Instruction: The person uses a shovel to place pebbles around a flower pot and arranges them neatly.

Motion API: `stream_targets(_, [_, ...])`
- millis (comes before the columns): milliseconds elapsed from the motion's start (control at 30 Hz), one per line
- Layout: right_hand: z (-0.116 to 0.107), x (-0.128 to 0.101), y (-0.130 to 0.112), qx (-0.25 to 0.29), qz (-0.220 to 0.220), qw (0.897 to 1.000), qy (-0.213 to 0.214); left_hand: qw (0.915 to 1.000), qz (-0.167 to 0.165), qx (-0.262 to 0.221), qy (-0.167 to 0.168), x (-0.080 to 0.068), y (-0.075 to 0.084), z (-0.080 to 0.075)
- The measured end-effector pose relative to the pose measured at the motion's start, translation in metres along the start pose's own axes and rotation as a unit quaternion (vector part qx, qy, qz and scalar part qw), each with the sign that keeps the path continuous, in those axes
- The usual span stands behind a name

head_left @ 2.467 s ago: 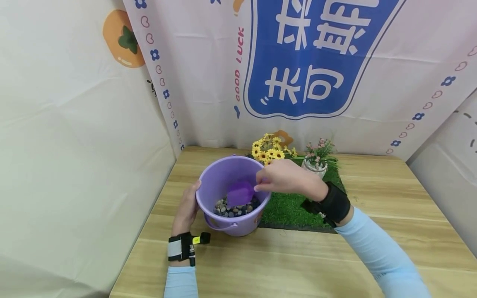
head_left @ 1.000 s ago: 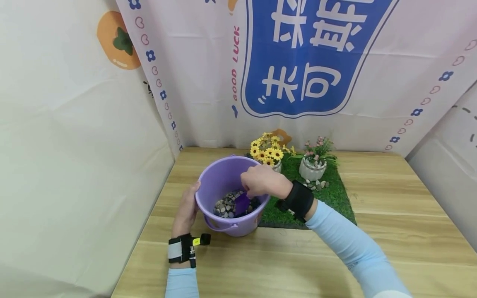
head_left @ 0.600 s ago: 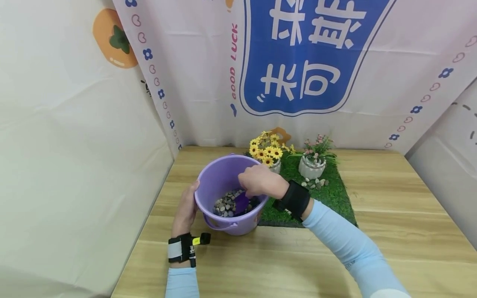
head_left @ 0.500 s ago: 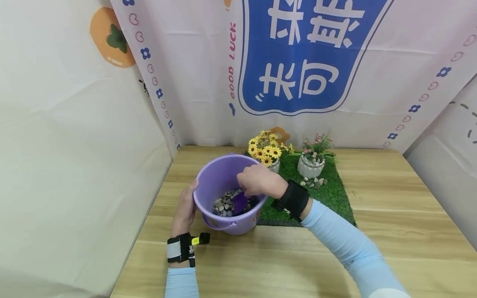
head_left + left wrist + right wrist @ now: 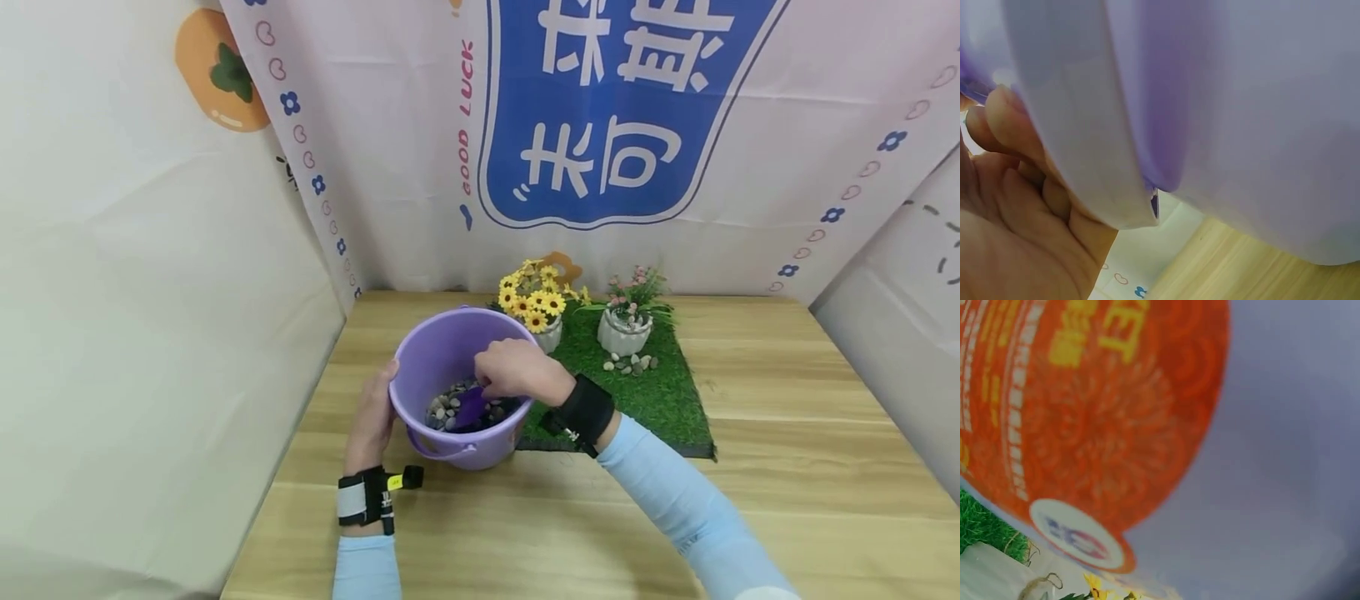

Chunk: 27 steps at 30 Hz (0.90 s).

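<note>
A purple bucket [image 5: 480, 450] stands on the wooden table, with grey and pale pebbles [image 5: 441, 410] at its bottom. My left hand [image 5: 371, 421] grips the bucket's left rim; the left wrist view shows its digits [image 5: 1013, 125] bent against the rim band. Reaching over the right rim, my right hand [image 5: 517, 368] holds a dark purple scoop [image 5: 471, 407] by its upper end. The scoop's blade is down among the pebbles, and the fist hides its handle. In the right wrist view the bucket's orange label [image 5: 1110, 425] fills much of the picture; hand and scoop are out of sight there.
Right of the bucket lies a green turf mat [image 5: 660, 408]. On it stand a white pot of yellow flowers [image 5: 534, 304] and a white pot [image 5: 624, 333] with pink flowers, several pebbles [image 5: 632, 364] in front. Cloth walls enclose the table [image 5: 810, 400] at back and sides.
My right hand has moved left and into the bucket, taking the scoop from a raised tilt down into the pebbles. Lately the scoop shifted slightly left. My left hand stays on the rim.
</note>
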State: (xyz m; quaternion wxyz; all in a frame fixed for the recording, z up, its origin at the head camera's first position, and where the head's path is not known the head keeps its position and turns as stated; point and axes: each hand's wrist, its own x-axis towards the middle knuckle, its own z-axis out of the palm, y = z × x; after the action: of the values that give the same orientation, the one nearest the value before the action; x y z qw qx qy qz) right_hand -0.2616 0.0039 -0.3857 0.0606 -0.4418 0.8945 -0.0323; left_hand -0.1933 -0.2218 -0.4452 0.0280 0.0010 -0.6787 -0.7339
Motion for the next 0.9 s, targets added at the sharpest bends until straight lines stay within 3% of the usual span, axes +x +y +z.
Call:
stream_targets(267, [0.001, -0.001, -0.003, 0.034, -0.017, 0.999, 0.016, 0.9997, 0.012, -0.01, 0.019, 0.0, 0.0, 0.002])
stream_targets(500, [-0.001, 0.004, 0.0, 0.07, -0.034, 0.997, -0.027, 0.9997, 0.005, 0.003, 0.024, 0.001, 0.0, 0.004])
stream_targets(667, [-0.003, 0.004, 0.005, 0.084, -0.054, 0.994, -0.049, 0.9998, 0.002, 0.006, 0.021, 0.005, -0.009, -0.001])
stream_targets(900, [-0.003, 0.001, 0.006, 0.094, -0.057, 0.993, -0.032, 0.9993, -0.001, -0.005, 0.038, 0.011, -0.021, -0.003])
